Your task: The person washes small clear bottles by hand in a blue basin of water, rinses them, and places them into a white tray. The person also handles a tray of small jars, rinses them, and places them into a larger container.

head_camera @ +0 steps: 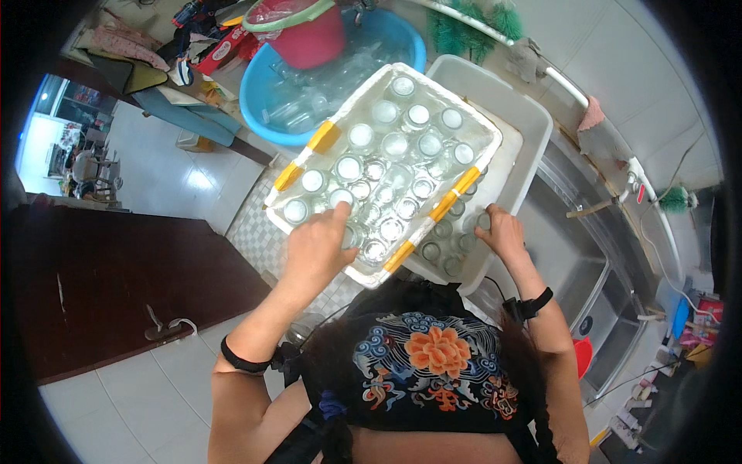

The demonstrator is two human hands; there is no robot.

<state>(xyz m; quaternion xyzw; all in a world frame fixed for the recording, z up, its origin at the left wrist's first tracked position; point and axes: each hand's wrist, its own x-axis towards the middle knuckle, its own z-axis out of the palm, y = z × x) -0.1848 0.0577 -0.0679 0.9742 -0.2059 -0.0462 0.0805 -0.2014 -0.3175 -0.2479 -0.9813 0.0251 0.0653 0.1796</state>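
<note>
My left hand (pixel 317 240) reaches over the near left edge of a white foam box (pixel 371 279) with strips of yellow tape. Its thumb and index finger are spread around a clear glass jar (pixel 350 238), and the index fingertip overlaps the pale round end of another jar (pixel 341 196). Whether that hand grips anything is unclear. Many clear glass jars stand in the box. To its right, my right hand (pixel 503 233) has thumb and fingers on a glass jar (pixel 480 221) inside a grey plastic tub (pixel 536 124). Several more jars (pixel 443 229) stand there, partly hidden by the box.
Behind the box, a blue basin (pixel 255 98) holds water and clear glassware, with a pink bucket (pixel 307 35) in it. A stainless steel sink (pixel 556 232) lies right. A white pipe (pixel 565 84) runs along the wall. At left stands a dark red door (pixel 116 284).
</note>
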